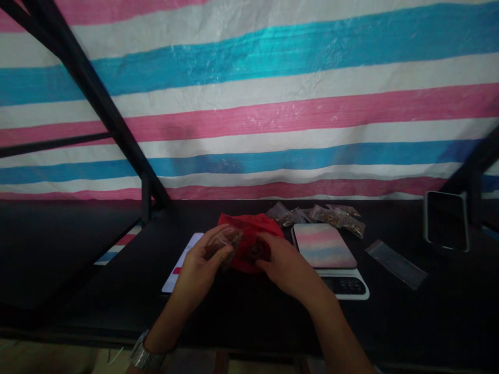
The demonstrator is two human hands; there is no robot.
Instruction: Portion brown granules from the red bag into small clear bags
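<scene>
My left hand [200, 265] grips a small clear plastic bag [228, 237] between thumb and fingers, over the left side of a red bag [253, 222]. The red bag lies open on the black table, with dark contents that are hard to make out. Into its mouth reach the curled fingers of my right hand [286, 262]; what they hold is hidden in shadow. Just right of that hand stands a digital scale [362, 288] with a shiny, reflective square pan [325, 245].
Several clear bags of small brownish pieces [331, 218] lie behind the scale. A flat clear bag [396, 264] is to its right. A dark-screened phone [445, 221] sits at far right, a lit white screen [181, 265] at left. Black frame bars [105, 109] slant before striped sheeting [273, 114].
</scene>
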